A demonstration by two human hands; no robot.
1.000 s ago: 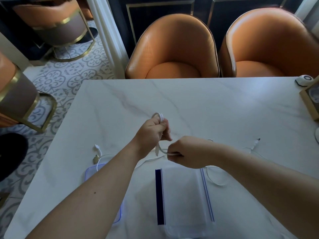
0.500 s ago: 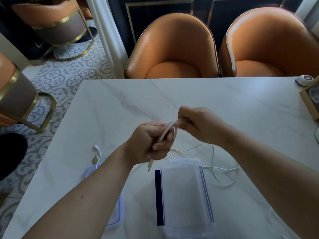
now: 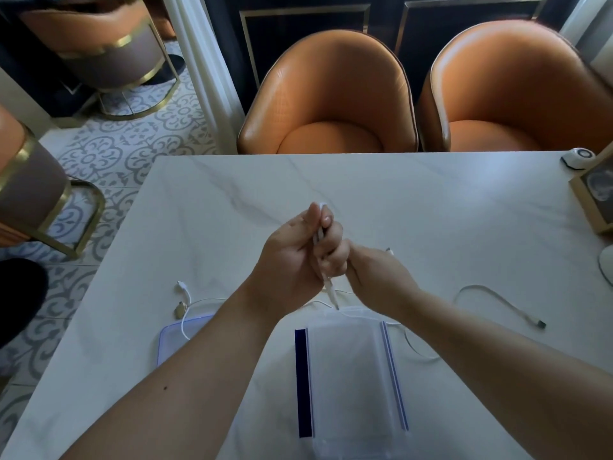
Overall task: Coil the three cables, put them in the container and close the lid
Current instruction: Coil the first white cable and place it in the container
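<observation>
The left hand [image 3: 295, 260] grips a folded white cable [image 3: 323, 257], its long axis running near to far, plug end pointing near. The right hand [image 3: 374, 277] pinches it above the open container [image 3: 351, 386] on a white marble tabletop [image 3: 431, 207]; two orange chairs [image 3: 328, 94] stand beyond.

A white marble-look table [image 3: 414, 200] with grey veins is filling the near part of the scene, catching soft bluish daylight. Two orange leather tub chairs, one in the middle [image 3: 328, 97] and one to the right [image 3: 517, 91], are standing at its far edge. Behind them a dark panelled wall [image 3: 391, 24] with gold trim is running across. A white curtain [image 3: 202, 68] is hanging at far left. Patterned grey-and-white floor tiles [image 3: 109, 154] are showing on the left, where two more gold-framed chairs, one far [image 3: 109, 51] and one near [image 3: 30, 194], are standing.
</observation>
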